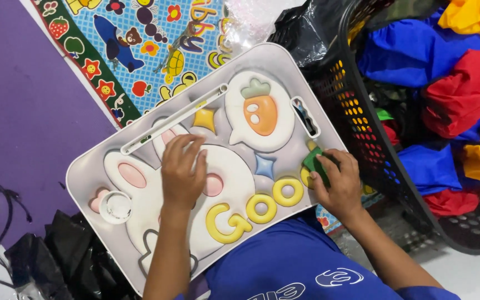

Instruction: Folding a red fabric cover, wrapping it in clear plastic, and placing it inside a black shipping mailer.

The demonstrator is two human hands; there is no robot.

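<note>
The white lap tray [84, 166] lies tilted across the person's lap; its right edge abuts the black basket [362, 128] of coloured cloth, while purple floor [29, 100] lies open to its left. The left hand [183, 169] rests palm-down, fingers loosely spread, at tray centre. The right hand [337, 183] grasps a green sponge [315, 161] against the tray's right rim.

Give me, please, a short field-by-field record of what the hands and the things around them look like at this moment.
Left hand: left hand lies flat, palm down, on the white lap tray, over its rabbit relief.
Right hand: right hand grips a green sponge against the tray's right edge.
Tray decor: orange carrot, yellow round letters.
Beside it: black laundry basket holding coloured cloths.
Underneath: patterned play mat.
</note>
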